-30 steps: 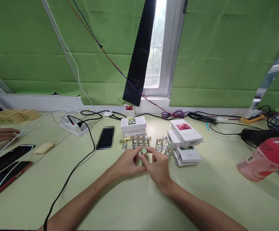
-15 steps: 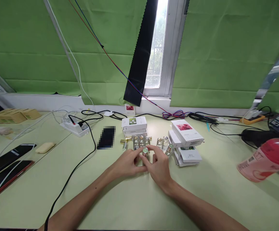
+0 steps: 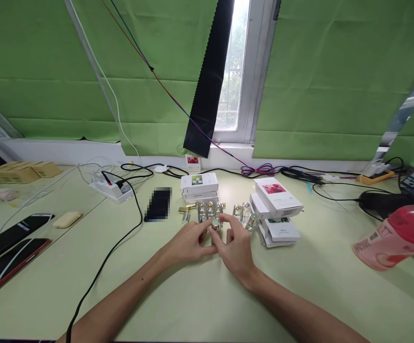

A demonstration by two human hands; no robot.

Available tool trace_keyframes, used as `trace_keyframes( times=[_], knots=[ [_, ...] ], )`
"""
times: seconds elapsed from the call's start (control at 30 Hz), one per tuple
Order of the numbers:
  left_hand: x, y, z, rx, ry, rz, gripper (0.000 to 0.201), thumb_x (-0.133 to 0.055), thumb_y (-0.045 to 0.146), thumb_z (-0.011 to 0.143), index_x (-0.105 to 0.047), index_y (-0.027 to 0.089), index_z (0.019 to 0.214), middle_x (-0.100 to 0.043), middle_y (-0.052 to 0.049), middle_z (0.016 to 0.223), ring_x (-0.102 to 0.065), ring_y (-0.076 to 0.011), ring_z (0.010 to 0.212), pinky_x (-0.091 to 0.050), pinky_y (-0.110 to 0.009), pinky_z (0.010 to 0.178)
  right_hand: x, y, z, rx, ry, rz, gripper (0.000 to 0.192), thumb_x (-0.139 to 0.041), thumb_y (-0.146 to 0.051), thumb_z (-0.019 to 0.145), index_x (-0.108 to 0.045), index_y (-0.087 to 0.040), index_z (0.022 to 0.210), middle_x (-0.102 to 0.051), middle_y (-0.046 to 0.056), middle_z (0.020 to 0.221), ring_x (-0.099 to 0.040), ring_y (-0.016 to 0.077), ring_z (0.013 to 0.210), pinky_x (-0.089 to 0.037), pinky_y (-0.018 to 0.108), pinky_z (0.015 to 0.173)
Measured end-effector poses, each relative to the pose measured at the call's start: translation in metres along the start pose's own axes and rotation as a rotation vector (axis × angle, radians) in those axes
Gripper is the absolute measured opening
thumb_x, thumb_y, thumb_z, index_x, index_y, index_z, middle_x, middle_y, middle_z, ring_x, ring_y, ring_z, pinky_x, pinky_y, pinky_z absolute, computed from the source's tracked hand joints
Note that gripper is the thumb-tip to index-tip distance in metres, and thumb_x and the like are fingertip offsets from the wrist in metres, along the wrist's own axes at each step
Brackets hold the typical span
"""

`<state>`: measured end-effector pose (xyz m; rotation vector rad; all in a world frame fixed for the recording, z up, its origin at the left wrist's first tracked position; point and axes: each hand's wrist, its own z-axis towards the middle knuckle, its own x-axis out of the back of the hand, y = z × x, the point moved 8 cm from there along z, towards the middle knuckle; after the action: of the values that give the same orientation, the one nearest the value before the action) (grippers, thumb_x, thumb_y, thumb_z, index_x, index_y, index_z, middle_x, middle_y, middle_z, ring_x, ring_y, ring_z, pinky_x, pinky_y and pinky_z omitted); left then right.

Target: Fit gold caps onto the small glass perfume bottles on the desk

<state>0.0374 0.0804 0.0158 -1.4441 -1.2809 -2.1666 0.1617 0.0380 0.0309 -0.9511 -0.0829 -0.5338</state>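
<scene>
Your left hand (image 3: 188,243) & right hand (image 3: 236,247) still pinch the small bottle (image 3: 215,227); right fingertips (image 3: 224,218) have crept onto its cap, prob. twisting.

Both hands' fingers (image 3: 207,232) around a small silver-capped bottle (image 3: 216,227) (upright)

Daylight is glaring through the window (image 3: 230,76) at twelve o'clock; edges are bending, and the bottle (image 3: 396,236) at three o'clock is blurring.
</scene>
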Motion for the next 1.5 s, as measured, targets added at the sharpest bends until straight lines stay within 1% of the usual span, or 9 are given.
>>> trace_keyframes(
  times=[0.23,0.57,0.77,1.03,1.37,1.5],
  knots=[
    [0.0009,0.0008,-0.0007,0.000,-0.003,0.006,0.023,-0.063,0.037,0.079,-0.057,0.020,0.093,-0.039,0.009,0.056,-0.033,-0.0101,0.051,-0.021,-0.026,0.052,-0.0022,0.0043,-0.0012,-0.045,-0.028,-0.004,0.027,-0.063,-0.024,0.086,-0.062,-0.018,0.113,-0.070,0.003,0.095,-0.040,0.0057,0.044,-0.036,0.023,0.044],
    [0.0003,-0.0004,-0.0006,0.000,-0.001,0.001,0.024,-0.064,0.040,0.079,-0.057,0.020,0.092,-0.041,0.009,0.055,-0.034,-0.0101,0.051,-0.022,-0.025,0.052,-0.0008,0.0053,0.0018,-0.035,-0.009,-0.029,0.028,-0.065,-0.026,0.085,-0.063,-0.019,0.112,-0.068,0.001,0.090,-0.046,0.0074,0.048,-0.040,0.023,0.047],
    [-0.0001,0.0025,-0.0004,-0.023,-0.015,0.009,0.027,-0.065,0.040,0.081,-0.058,0.020,0.097,-0.040,0.010,0.054,-0.035,-0.0102,0.050,-0.023,-0.025,0.052,-0.0011,0.0051,0.0024,-0.021,-0.009,-0.020,0.026,-0.067,-0.025,0.085,-0.063,-0.019,0.110,-0.068,0.001,0.087,-0.049,0.0083,0.051,-0.041,0.022,0.048],
    [0.0008,0.0072,-0.0013,-0.037,-0.041,-0.011,0.028,-0.063,0.037,0.082,-0.060,0.020,0.104,-0.040,0.010,0.054,-0.037,-0.0103,0.050,-0.025,-0.024,0.052,-0.0008,0.0084,0.0028,-0.063,-0.019,0.012,0.025,-0.068,-0.024,0.084,-0.063,-0.019,0.107,-0.068,0.001,0.087,-0.051,0.0098,0.055,-0.038,0.022,0.048],
    [-0.0039,0.0024,-0.0022,-0.066,-0.028,0.018,0.031,-0.062,0.037,0.085,-0.058,0.020,0.111,-0.042,0.009,0.057,-0.037,-0.0104,0.051,-0.024,-0.025,0.051,0.0011,0.0068,0.0007,-0.009,0.009,0.016,0.021,-0.069,-0.023,0.085,-0.063,-0.019,0.104,-0.069,0.003,0.091,-0.054,0.0115,0.057,-0.041,0.024,0.048],
    [-0.0039,0.0042,-0.0021,-0.082,-0.036,0.031,0.035,-0.061,0.036,0.086,-0.056,0.021,0.117,-0.041,0.010,0.056,-0.037,-0.0106,0.051,-0.025,-0.025,0.052,0.0019,0.0046,0.0001,0.000,0.007,0.009,0.019,-0.068,-0.022,0.085,-0.062,-0.020,0.103,-0.069,0.003,0.092,-0.050,0.0100,0.053,-0.040,0.024,0.047]
  ],
)
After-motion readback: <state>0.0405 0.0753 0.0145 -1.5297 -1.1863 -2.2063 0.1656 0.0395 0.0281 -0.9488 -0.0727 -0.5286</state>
